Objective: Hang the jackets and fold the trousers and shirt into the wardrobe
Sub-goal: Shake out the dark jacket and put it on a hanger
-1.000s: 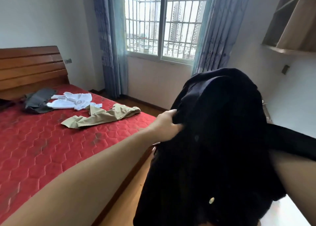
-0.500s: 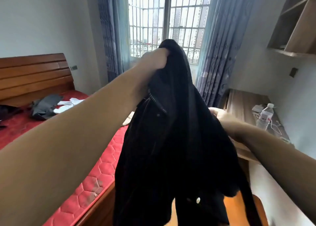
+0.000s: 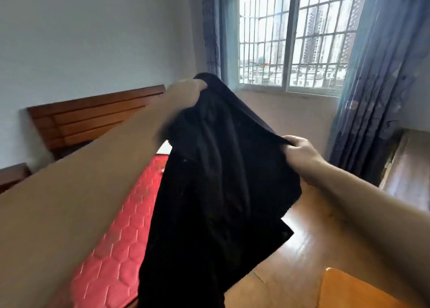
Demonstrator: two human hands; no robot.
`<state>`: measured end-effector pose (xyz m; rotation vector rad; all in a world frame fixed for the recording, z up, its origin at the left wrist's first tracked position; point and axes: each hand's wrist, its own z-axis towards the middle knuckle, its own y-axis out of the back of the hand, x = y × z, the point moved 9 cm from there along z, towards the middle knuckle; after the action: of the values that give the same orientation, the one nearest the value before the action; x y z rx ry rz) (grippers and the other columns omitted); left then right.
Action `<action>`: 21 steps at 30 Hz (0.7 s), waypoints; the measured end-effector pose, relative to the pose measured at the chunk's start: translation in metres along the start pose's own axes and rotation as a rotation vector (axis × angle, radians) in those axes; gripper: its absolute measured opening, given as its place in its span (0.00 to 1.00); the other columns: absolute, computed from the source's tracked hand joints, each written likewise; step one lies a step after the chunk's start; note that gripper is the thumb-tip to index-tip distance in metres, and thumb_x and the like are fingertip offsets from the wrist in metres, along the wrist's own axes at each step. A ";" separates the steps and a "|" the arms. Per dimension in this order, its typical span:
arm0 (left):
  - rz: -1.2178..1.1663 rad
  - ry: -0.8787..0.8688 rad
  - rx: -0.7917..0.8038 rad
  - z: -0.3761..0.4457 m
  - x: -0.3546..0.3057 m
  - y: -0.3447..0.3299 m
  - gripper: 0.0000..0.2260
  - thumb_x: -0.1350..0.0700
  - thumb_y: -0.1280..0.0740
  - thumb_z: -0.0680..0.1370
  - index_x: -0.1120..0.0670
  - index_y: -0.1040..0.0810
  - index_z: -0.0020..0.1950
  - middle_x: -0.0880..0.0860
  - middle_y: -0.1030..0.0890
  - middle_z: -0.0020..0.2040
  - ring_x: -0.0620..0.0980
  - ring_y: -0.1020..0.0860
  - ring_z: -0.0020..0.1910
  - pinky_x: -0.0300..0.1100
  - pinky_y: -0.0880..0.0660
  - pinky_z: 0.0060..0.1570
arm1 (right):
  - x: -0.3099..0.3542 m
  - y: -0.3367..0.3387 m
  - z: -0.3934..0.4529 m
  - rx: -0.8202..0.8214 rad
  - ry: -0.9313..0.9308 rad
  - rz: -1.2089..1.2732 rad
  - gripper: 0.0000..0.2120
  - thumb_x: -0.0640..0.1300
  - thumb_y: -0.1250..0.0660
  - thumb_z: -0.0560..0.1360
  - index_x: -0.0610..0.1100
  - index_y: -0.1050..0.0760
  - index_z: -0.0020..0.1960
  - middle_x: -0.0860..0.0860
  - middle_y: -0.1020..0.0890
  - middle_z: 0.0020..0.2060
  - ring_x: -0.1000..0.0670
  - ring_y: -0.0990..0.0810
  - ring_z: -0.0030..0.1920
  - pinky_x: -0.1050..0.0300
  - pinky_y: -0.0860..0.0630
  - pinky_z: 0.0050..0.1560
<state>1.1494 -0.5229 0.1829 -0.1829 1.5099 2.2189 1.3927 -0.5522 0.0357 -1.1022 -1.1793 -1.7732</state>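
A black jacket (image 3: 216, 191) hangs in the air in front of me, spread between both hands. My left hand (image 3: 186, 93) grips its upper edge at the top centre, arm stretched out. My right hand (image 3: 300, 151) pinches the other end of that edge, lower and to the right. The jacket's body drapes down over the edge of the bed. The other clothes on the bed are hidden behind my left arm and the jacket.
A bed with a red hexagon-patterned mattress (image 3: 111, 258) and a wooden headboard (image 3: 93, 119) lies to the left. A barred window (image 3: 293, 37) with blue curtains (image 3: 372, 86) is ahead. Wooden floor (image 3: 302, 233) stretches to the right, with a wooden desk (image 3: 407, 168) at the far right.
My right hand has moved out from behind the jacket and now holds its upper edge, stretching it wide. My view has tilted and shifted; the left hand stays raised.
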 end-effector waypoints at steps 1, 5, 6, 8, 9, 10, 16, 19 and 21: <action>-0.073 0.039 -0.025 -0.002 0.012 0.009 0.17 0.62 0.48 0.84 0.60 0.32 0.73 0.62 0.29 0.71 0.63 0.31 0.69 0.48 0.37 0.64 | 0.015 0.008 0.009 -0.024 0.062 -0.003 0.10 0.38 0.40 0.79 0.39 0.20 0.50 0.45 0.21 0.39 0.48 0.26 0.39 0.56 0.30 0.39; -0.450 0.212 -0.129 -0.031 0.046 0.032 0.12 0.56 0.40 0.82 0.58 0.23 0.62 0.58 0.19 0.57 0.55 0.21 0.54 0.36 0.28 0.52 | 0.082 0.022 0.027 -0.072 0.366 -0.188 0.12 0.45 0.44 0.82 0.47 0.26 0.42 0.55 0.23 0.36 0.51 0.28 0.42 0.61 0.38 0.39; -0.554 0.253 -0.130 -0.041 0.051 0.036 0.09 0.52 0.35 0.80 0.56 0.20 0.53 0.53 0.17 0.47 0.49 0.19 0.43 0.31 0.26 0.40 | 0.097 0.021 0.028 -0.087 0.435 -0.231 0.13 0.46 0.44 0.82 0.48 0.29 0.41 0.54 0.24 0.35 0.50 0.28 0.41 0.61 0.39 0.39; -0.751 0.337 -0.177 -0.064 0.072 0.045 0.09 0.48 0.28 0.75 0.53 0.19 0.45 0.48 0.16 0.37 0.43 0.18 0.33 0.31 0.23 0.31 | 0.122 0.015 0.026 -0.087 0.564 -0.299 0.15 0.49 0.45 0.82 0.44 0.29 0.41 0.49 0.23 0.37 0.46 0.26 0.40 0.58 0.39 0.39; -0.786 0.334 -0.178 -0.072 0.081 0.047 0.09 0.48 0.26 0.73 0.53 0.17 0.46 0.47 0.15 0.38 0.43 0.17 0.34 0.33 0.22 0.32 | 0.133 0.010 0.025 -0.071 0.622 -0.316 0.17 0.52 0.44 0.81 0.42 0.28 0.41 0.46 0.22 0.36 0.44 0.25 0.39 0.56 0.39 0.38; -0.788 0.337 -0.171 -0.083 0.088 0.050 0.09 0.49 0.25 0.72 0.52 0.17 0.47 0.48 0.14 0.39 0.44 0.16 0.36 0.35 0.21 0.33 | 0.141 0.004 0.022 -0.038 0.679 -0.321 0.19 0.55 0.42 0.79 0.41 0.26 0.41 0.46 0.21 0.36 0.44 0.23 0.39 0.55 0.37 0.36; -0.541 0.369 -0.143 -0.124 0.133 0.081 0.07 0.47 0.23 0.70 0.49 0.14 0.43 0.47 0.14 0.41 0.46 0.15 0.39 0.37 0.21 0.37 | 0.158 -0.067 -0.011 0.411 0.845 -0.750 0.15 0.61 0.27 0.65 0.52 0.20 0.44 0.57 0.18 0.35 0.56 0.19 0.39 0.61 0.26 0.38; -0.267 0.301 -0.057 -0.142 0.143 0.098 0.08 0.42 0.22 0.66 0.44 0.15 0.41 0.40 0.15 0.38 0.38 0.17 0.37 0.29 0.26 0.33 | 0.169 -0.087 -0.012 0.417 0.785 -0.753 0.14 0.55 0.28 0.71 0.44 0.18 0.39 0.50 0.20 0.28 0.54 0.23 0.30 0.60 0.29 0.32; -0.110 0.316 0.018 -0.157 0.159 0.103 0.13 0.41 0.21 0.63 0.45 0.17 0.40 0.38 0.17 0.36 0.36 0.19 0.36 0.28 0.27 0.29 | 0.177 -0.096 -0.015 0.454 0.674 -0.632 0.15 0.57 0.28 0.71 0.44 0.18 0.36 0.48 0.21 0.27 0.53 0.23 0.28 0.59 0.27 0.31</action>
<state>0.9416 -0.6510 0.1528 -0.6212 1.6345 2.1629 1.2382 -0.5551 0.1653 0.1734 -1.4533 -1.9390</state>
